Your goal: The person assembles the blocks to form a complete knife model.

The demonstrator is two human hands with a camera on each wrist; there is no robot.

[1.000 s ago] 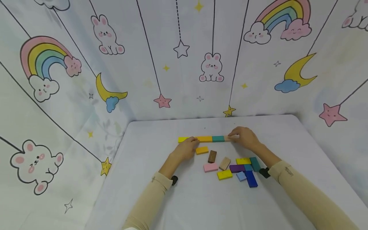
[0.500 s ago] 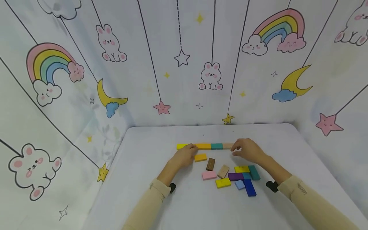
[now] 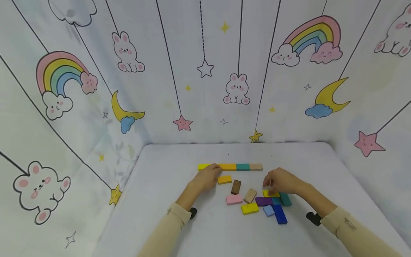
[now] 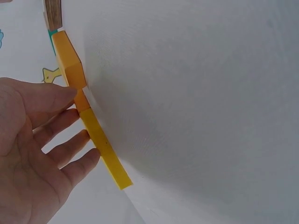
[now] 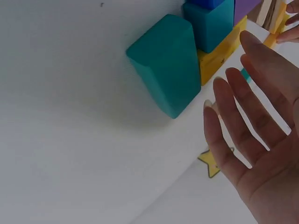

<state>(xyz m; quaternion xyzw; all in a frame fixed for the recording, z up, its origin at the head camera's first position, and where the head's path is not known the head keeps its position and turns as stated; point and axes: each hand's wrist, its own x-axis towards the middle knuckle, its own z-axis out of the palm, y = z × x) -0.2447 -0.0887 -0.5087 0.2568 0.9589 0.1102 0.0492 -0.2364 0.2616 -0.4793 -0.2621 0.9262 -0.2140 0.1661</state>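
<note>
While left grip (image 3: 206,177) touches block row (image 3: 243,167) near the desk's (image 3: 173,157) far edge, we find right grip (image 3: 284,181) by a yellow block (image 3: 267,193), both spread.

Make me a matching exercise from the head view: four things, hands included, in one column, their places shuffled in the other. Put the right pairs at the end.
Things
1. Left hand
2. Dark brown block
3. Right hand
4. Light blue block

Places
A. Over the yellow block that lies next to the purple block
B. Right beside the dark blue block
C. At the long row of blocks
D. Just beyond the pink block, seen from the wearer's side

Right pairs
1-C
2-D
3-A
4-B
</note>
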